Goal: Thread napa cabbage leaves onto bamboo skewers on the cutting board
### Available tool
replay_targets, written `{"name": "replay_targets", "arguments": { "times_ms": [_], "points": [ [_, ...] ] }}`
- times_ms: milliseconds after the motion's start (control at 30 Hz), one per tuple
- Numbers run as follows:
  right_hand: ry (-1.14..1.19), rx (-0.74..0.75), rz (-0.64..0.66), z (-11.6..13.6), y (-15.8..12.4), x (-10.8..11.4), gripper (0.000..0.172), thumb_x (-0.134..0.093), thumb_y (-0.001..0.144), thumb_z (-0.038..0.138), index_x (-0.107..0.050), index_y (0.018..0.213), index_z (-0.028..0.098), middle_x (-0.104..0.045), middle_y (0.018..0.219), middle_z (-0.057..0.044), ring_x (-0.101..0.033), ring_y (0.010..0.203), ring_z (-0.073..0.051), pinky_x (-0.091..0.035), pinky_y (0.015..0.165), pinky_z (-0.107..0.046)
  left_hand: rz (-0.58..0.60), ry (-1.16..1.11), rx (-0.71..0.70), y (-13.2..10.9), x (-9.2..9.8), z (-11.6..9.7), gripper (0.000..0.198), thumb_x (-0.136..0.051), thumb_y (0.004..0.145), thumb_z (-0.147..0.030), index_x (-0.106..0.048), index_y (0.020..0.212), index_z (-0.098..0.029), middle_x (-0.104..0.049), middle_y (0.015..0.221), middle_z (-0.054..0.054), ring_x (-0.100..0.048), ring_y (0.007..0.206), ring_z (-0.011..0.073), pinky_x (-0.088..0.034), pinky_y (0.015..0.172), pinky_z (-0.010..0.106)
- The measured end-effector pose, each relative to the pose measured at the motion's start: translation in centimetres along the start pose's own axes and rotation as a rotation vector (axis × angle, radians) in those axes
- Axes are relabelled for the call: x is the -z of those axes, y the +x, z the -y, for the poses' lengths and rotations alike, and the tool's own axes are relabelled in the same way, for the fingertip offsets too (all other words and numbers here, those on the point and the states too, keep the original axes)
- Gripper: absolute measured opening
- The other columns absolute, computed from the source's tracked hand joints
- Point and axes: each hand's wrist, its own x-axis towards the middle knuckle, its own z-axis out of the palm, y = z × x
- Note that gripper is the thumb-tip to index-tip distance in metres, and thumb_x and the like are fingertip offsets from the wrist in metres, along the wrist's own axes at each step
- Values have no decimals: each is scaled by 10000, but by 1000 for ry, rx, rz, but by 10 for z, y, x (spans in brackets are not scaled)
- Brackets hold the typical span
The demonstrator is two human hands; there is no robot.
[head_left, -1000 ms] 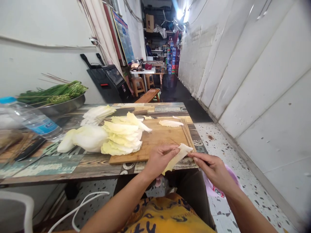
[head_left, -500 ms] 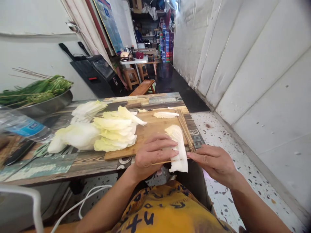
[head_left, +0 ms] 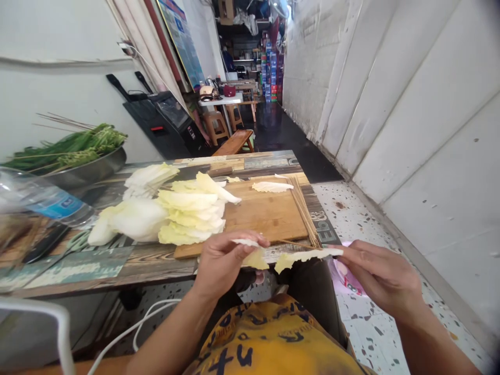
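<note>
My left hand (head_left: 224, 260) is closed on a piece of cabbage leaf (head_left: 255, 259) just off the table's front edge. To the right, the fingers of my right hand (head_left: 385, 273) pinch the end of a longer leaf strip (head_left: 302, 257), seen nearly edge-on. A thin wooden skewer (head_left: 295, 244) spans between the hands, behind the strip; whether it pierces either piece I cannot tell. Beyond the hands lies a wooden cutting board (head_left: 265, 216), with a heap of cut cabbage leaves (head_left: 191, 213) at its left and a small leaf piece (head_left: 272, 186) at its far right.
A bundle of skewers (head_left: 304, 208) lies along the board's right side. Further left are a cabbage chunk (head_left: 135, 219), a water bottle (head_left: 58, 203), a black-handled knife (head_left: 47, 245) and a metal bowl (head_left: 89, 169) of greens. A pink bag (head_left: 344, 276) is below my right hand.
The broad leaf held upright between my hands now shows as two narrow pieces, one in each hand. My right hand has moved right and lower, and the view has shifted slightly.
</note>
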Motion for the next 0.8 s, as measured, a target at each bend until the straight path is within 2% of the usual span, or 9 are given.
{"name": "replay_targets", "arguments": {
  "times_ms": [67,133,367,600,800],
  "points": [
    [-72,-15,8,8,1,-3,419,-503,892,78,-591,1241,292,-564,705,-9,-527,595,-122,-395,511,-235,7,-146,130,1,-3,0,62,-763,709,-282,-742,744,-236,-716,699,13,-650,651,158,-527,693,320],
    [-113,-18,30,16,4,-7,416,-492,900,76,-579,1251,281,-544,692,-1,-502,577,-118,-378,507,-237,-5,-218,203,2,-6,0,85,-766,708,-283,-728,742,-215,-696,681,6,-616,615,126,-508,675,289],
    [-124,-34,79,21,10,-15,368,-485,914,75,-564,1226,253,-477,704,14,-450,580,-112,-307,489,-244,-65,-290,346,-1,-8,-3,133,-753,726,-294,-712,780,-179,-641,654,3,-565,631,103,-467,624,228],
    [-129,-13,74,20,13,-18,365,-485,910,64,-568,1213,249,-443,657,30,-435,545,-108,-300,481,-246,-114,-268,405,-1,-11,-4,191,-774,692,-347,-716,758,-176,-633,637,2,-544,606,95,-453,595,213],
    [-110,-26,75,22,14,-18,352,-474,908,68,-590,1202,224,-494,655,20,-470,531,-105,-328,467,-235,-136,-167,321,0,-10,-2,181,-782,680,-342,-726,667,-170,-649,628,5,-541,611,95,-436,634,218]
  ]
}}
